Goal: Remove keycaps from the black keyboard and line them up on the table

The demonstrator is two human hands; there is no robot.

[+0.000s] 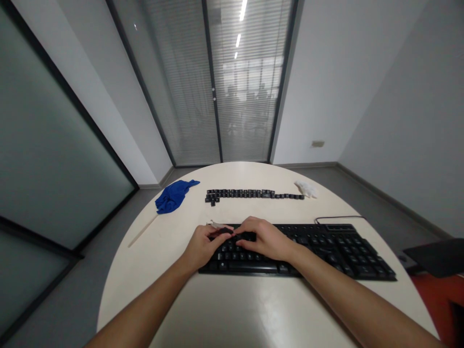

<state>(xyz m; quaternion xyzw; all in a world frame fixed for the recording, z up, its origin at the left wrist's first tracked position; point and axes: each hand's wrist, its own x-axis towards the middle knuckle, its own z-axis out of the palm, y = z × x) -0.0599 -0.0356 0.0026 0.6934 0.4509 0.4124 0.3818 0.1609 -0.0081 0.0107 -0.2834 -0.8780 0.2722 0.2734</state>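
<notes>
A black keyboard (253, 267) lies on the table under both of my hands. My left hand (201, 247) is over its upper left corner, thumb and fingers closed on a small dark piece (226, 231) whose kind I cannot make out. A pale, thin, crumpled scrap (217, 224) shows just behind those fingers. From the other side my right hand (266, 239) reaches in, its index fingertip at the dark piece. Its thumb is apart, low over the keys. The hands hide part of the keyboard's upper left.
Loose black keycaps (239, 194) lie in rows beyond the keyboard. A blue cloth (174, 195) with a thin wooden stick (143, 231) is at the left. A crumpled white tissue (306, 189) sits at the far right. The keyboard cable (340, 217) runs towards the round table's (224, 309) right edge.
</notes>
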